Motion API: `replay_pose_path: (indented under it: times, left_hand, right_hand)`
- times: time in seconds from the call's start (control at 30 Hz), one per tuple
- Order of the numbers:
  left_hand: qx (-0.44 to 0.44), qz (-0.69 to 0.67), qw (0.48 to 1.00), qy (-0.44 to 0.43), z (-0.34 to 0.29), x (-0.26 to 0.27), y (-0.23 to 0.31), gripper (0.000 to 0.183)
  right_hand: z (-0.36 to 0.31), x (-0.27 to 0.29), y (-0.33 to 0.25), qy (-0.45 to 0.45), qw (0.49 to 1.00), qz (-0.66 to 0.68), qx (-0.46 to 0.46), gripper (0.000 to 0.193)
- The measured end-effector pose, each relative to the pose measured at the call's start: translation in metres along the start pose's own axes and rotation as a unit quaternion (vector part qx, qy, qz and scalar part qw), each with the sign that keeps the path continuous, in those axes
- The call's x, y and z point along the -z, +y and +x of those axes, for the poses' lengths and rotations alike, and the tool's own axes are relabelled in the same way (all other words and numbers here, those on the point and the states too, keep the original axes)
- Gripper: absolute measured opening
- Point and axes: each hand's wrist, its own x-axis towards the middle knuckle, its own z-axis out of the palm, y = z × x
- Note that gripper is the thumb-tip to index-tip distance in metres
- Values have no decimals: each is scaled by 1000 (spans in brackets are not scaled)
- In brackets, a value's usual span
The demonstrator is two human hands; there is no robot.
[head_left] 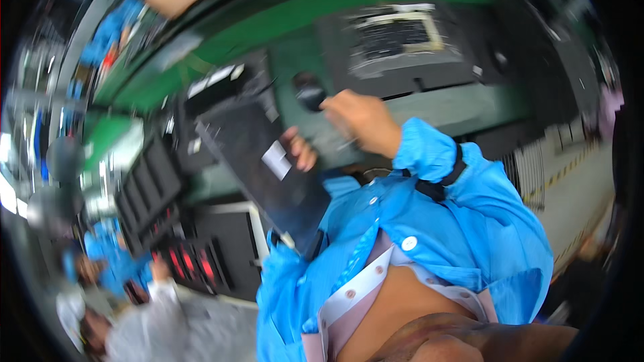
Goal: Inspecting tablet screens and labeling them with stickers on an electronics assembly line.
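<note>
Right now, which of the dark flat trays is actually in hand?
The long dark tray with the white label, tilted against the blue coat; the left hand grips its edge. The slotted trays further left lie untouched.

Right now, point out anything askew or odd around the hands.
The flat dark panel with a pale label sits tilted, one end raised, the left hand gripping its edge. The right hand reaches toward a dark round object. The view is motion-blurred.

White label (276, 159) on dark panel (268, 167)
</note>
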Motion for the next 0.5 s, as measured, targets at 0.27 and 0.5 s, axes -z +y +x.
replay_pose_path:
  times: [0.27, 0.5]
  left_hand:
    - [51, 198, 956, 212, 35, -77, 23, 50]
    - [109, 466, 811, 336, 157, -121, -111, 40]
  right_hand:
    - [-8, 14, 2, -139, 987, 39, -67, 55]
    - [-90, 154, 40, -130, 867, 430, -215, 72]
